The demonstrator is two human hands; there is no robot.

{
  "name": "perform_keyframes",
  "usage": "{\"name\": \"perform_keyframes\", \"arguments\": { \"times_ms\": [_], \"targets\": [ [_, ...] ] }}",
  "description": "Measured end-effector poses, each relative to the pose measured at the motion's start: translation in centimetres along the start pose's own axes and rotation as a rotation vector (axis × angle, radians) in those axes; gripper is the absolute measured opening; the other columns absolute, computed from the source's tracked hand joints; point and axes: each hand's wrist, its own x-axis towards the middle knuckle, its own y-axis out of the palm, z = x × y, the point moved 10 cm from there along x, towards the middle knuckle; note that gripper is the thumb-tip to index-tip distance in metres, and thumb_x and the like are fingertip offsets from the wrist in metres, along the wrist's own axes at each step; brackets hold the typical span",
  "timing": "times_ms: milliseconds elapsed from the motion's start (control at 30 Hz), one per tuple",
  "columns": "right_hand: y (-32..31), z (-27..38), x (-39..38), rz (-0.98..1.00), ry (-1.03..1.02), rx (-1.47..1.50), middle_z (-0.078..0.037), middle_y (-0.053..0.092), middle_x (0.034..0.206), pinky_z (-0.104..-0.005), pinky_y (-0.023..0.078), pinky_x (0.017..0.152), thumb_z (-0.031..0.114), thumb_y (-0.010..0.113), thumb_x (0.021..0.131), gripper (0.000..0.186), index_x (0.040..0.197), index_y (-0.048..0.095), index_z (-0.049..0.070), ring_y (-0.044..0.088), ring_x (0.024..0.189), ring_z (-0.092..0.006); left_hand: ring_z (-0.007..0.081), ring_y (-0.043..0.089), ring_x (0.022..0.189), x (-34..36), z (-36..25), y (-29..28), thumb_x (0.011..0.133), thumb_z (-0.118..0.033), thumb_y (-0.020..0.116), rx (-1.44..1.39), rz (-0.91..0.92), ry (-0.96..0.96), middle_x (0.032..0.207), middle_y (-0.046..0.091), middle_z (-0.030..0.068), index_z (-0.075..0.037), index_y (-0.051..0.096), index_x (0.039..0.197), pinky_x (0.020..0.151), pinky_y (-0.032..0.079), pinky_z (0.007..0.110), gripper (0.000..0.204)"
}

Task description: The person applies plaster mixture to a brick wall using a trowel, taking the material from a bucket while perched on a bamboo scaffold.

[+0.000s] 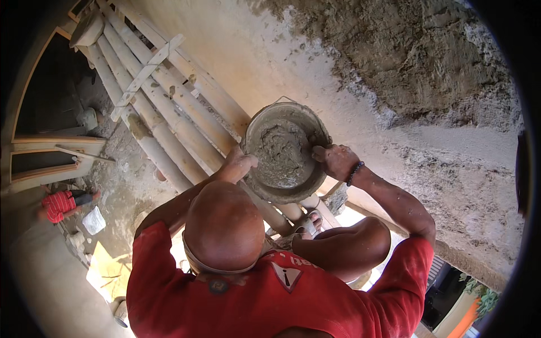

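A round bucket (254,127) coated in grey mortar stands in front of me, tipped slightly my way. Wet mortar (282,149) lies inside it, rough in the middle and shinier at the near side. My left hand (239,164) is closed on the left rim. At the right rim my right hand (339,161) is closed too, its thumb over the edge and a dark beaded bracelet (355,172) on the wrist. The wire handle (285,99) sticks out at the far side. Both hands' fingertips are partly hidden.
Pale bamboo poles (169,121) with a wooden crosspiece (147,76) run away to the far left. The wall (270,62) rises alongside, with rough grey mortar (417,62) on it. My bent knees (225,222) flank the near side. Down at left, another person (58,206) is near a white sack (94,220).
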Motion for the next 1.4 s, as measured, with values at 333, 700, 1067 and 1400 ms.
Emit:
{"name": "perform_keyframes", "arguments": {
  "times_ms": [333, 700, 1067, 1400],
  "targets": [
    [1.7, 0.0, -1.8, -0.092, -0.066, 0.32, -0.023, 0.066, 0.087, -0.0495, 0.052, 0.075, 0.014, 0.062, 0.075, 0.043, 0.117, 0.055, 0.009, 0.064, 0.081, -0.0401, 0.0207, 0.056, 0.078, -0.2, -0.2, 0.1, 0.067, -0.004, 0.055, 0.004, -0.03, -0.013, 0.088, 0.061, 0.0092, 0.003, 0.057, 0.112, 0.067, 0.047, 0.033, 0.045],
    [-1.7, -3.2, -5.4, -0.287, -0.02, 0.339, -0.022, 0.063, 0.072, -0.0498, 0.052, 0.067, 0.015, 0.06, 0.075, 0.038, 0.113, 0.057, 0.011, 0.064, 0.072, -0.041, 0.0236, 0.065, 0.074, 1.3, 1.9, 0.2, 0.072, -0.004, 0.054, -0.181, 0.064, 0.016, 0.09, 0.064, 0.0116, 0.0, 0.057, 0.111, 0.05, 0.056, 0.037, 0.04],
    [-31.3, 1.4, -17.4, -0.69, -0.176, 0.298, -0.019, 0.065, 0.083, -0.0413, 0.051, 0.068, 0.011, 0.073, 0.073, 0.037, 0.103, 0.054, 0.0, 0.066, 0.08, -0.0361, 0.0249, 0.061, 0.083, 7.1, 7.8, -1.7, 0.064, -0.007, 0.064, -0.02, 0.058, -0.05, 0.091, 0.065, 0.0154, 0.001, 0.065, 0.096, 0.075, 0.049, 0.037, 0.033],
    [-42.9, 2.8, -18.1, -0.559, -0.502, 0.911, -0.002, 0.06, 0.067, -0.0205, 0.044, 0.045, 0.024, 0.069, 0.088, 0.031, 0.107, 0.062, 0.001, 0.055, 0.051, -0.0072, 0.0245, 0.062, 0.083, 5.4, 7.4, -3.1, 0.067, -0.007, 0.062, -0.022, 0.033, -0.087, 0.091, 0.065, 0.0132, 0.0, 0.063, 0.103, 0.072, 0.05, 0.038, 0.037]
  ]
}}
